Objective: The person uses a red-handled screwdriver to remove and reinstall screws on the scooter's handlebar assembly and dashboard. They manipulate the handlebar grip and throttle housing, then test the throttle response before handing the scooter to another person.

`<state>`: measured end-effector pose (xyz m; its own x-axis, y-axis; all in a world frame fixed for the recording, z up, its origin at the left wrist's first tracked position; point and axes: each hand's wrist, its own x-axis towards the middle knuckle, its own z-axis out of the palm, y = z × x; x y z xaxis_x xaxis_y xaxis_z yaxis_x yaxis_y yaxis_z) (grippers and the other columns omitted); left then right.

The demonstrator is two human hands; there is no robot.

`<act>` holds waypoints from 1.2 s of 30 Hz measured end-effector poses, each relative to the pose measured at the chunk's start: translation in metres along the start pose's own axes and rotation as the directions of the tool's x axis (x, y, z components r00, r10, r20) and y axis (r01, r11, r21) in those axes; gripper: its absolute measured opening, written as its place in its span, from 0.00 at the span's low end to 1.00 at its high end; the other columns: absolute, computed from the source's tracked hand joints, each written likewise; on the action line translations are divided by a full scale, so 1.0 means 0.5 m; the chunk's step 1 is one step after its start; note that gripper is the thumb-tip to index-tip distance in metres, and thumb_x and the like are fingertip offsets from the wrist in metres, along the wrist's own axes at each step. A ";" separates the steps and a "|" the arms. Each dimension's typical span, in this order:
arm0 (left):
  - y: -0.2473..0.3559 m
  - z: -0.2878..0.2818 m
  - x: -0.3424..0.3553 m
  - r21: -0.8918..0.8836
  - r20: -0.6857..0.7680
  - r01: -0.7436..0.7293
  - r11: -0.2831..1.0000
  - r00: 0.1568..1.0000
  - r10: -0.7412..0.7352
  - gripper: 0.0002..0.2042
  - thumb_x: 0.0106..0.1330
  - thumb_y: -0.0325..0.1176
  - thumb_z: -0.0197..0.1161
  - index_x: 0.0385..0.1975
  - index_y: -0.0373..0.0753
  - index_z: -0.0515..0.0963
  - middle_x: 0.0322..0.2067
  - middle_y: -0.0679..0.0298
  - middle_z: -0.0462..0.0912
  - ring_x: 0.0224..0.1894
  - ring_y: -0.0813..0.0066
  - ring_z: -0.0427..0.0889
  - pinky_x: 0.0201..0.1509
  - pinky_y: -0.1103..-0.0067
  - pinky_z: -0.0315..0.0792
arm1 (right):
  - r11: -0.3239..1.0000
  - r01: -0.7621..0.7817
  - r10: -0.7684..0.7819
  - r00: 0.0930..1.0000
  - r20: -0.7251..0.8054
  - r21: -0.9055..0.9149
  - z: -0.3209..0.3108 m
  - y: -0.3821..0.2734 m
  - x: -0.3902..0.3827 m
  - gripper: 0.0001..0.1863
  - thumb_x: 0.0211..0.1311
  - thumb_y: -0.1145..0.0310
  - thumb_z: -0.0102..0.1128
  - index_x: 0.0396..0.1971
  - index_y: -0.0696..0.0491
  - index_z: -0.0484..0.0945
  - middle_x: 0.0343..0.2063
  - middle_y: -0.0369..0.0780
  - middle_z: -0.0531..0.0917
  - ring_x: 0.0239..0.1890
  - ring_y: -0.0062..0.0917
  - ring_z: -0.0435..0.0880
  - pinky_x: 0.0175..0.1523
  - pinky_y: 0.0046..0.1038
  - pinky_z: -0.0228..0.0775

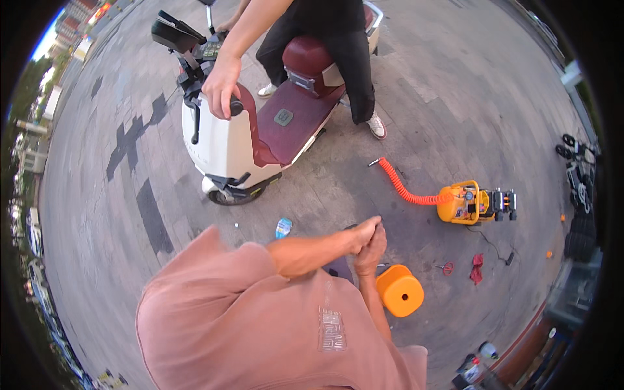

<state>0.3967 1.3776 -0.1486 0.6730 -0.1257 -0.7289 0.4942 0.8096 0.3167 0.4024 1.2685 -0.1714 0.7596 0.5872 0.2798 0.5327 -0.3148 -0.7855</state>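
Observation:
My left hand [365,236] and my right hand [372,253] are brought together in front of my body, above the pavement. Both look closed, with fingers pressed against each other. Anything between them is hidden or too small to make out. Just below and to the right of my hands is an orange plastic stool [398,292] with a hole in its top. Beyond them stands a white and dark red electric scooter [218,146]. A person in black trousers straddles it, and that person's hand [224,83] rests on the handlebar grip.
A yellow air compressor [448,207] with an orange coiled hose [406,193] stands to the right. Red-handled scissors or pliers [446,267] and a red cloth [477,269] lie nearer. A blue and white packet [283,227] lies by the scooter. Bottles [487,351] stand at lower right.

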 end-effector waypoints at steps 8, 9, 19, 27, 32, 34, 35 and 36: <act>0.165 -0.176 0.083 0.719 -0.109 -0.289 0.632 0.852 0.512 0.23 0.64 0.51 0.57 0.43 0.33 0.80 0.40 0.57 0.83 0.42 0.67 0.82 0.46 0.70 0.73 | 0.727 -0.654 0.686 0.682 0.253 -0.209 -0.293 0.474 -0.141 0.18 0.67 0.61 0.52 0.44 0.62 0.77 0.37 0.44 0.83 0.38 0.30 0.82 0.42 0.30 0.72; 0.155 -0.242 0.099 0.879 -0.240 -0.115 0.463 0.733 0.637 0.22 0.60 0.52 0.59 0.34 0.35 0.82 0.36 0.51 0.84 0.37 0.63 0.82 0.42 0.70 0.73 | 0.666 -0.730 0.744 0.630 0.224 -0.157 -0.318 0.497 -0.148 0.17 0.67 0.61 0.52 0.44 0.61 0.77 0.35 0.41 0.83 0.35 0.26 0.81 0.39 0.28 0.71; -0.061 -0.439 -0.010 0.555 -0.521 0.551 0.623 0.814 -0.256 0.26 0.53 0.49 0.63 0.54 0.53 0.75 0.53 0.59 0.77 0.52 0.57 0.78 0.51 0.56 0.74 | 0.460 -0.886 0.857 0.430 0.283 -0.048 -0.368 0.463 0.014 0.17 0.67 0.59 0.53 0.46 0.57 0.76 0.35 0.37 0.82 0.33 0.21 0.79 0.37 0.25 0.71; -0.035 -0.260 0.010 0.605 -0.351 0.444 0.661 0.894 -0.279 0.22 0.55 0.47 0.63 0.51 0.50 0.77 0.48 0.62 0.79 0.47 0.61 0.78 0.47 0.60 0.74 | 0.325 -0.944 0.922 0.304 0.241 -0.051 -0.452 0.562 0.184 0.16 0.67 0.58 0.52 0.43 0.55 0.75 0.33 0.38 0.82 0.27 0.21 0.79 0.28 0.25 0.69; 0.026 -0.198 0.045 0.595 -0.374 0.347 0.725 0.918 -0.132 0.21 0.55 0.45 0.63 0.49 0.49 0.78 0.45 0.64 0.80 0.45 0.64 0.79 0.45 0.63 0.74 | 0.285 -0.958 0.929 0.268 0.254 -0.033 -0.509 0.634 0.300 0.14 0.67 0.61 0.51 0.42 0.57 0.74 0.28 0.37 0.80 0.25 0.19 0.77 0.25 0.22 0.66; 0.039 -0.169 0.054 0.575 -0.398 0.315 0.755 0.914 -0.079 0.20 0.56 0.45 0.63 0.48 0.48 0.79 0.44 0.64 0.81 0.43 0.65 0.79 0.45 0.64 0.74 | 0.279 -0.960 0.920 0.275 0.280 0.029 -0.513 0.658 0.346 0.13 0.67 0.61 0.51 0.39 0.56 0.74 0.25 0.35 0.78 0.22 0.18 0.75 0.22 0.21 0.64; 0.044 -0.157 0.059 0.568 -0.411 0.296 0.768 0.910 -0.047 0.19 0.56 0.45 0.63 0.48 0.48 0.79 0.43 0.64 0.81 0.43 0.66 0.79 0.44 0.65 0.74 | 0.288 -0.956 0.899 0.287 0.331 0.047 -0.506 0.667 0.368 0.12 0.67 0.61 0.51 0.38 0.56 0.74 0.24 0.35 0.78 0.22 0.18 0.75 0.22 0.21 0.64; 0.046 -0.144 0.068 0.564 -0.423 0.275 0.779 0.906 -0.014 0.19 0.56 0.44 0.63 0.47 0.48 0.79 0.43 0.65 0.81 0.42 0.66 0.79 0.44 0.65 0.74 | 0.287 -0.956 0.886 0.288 0.363 0.058 -0.500 0.676 0.390 0.13 0.67 0.61 0.51 0.37 0.57 0.74 0.23 0.34 0.77 0.21 0.18 0.74 0.22 0.21 0.64</act>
<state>0.3913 1.4333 -0.2096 0.3705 0.1170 -0.9214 0.8802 0.2725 0.3886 0.8235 1.0902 -0.2443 0.5554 0.1607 -0.8159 -0.5948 -0.6089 -0.5248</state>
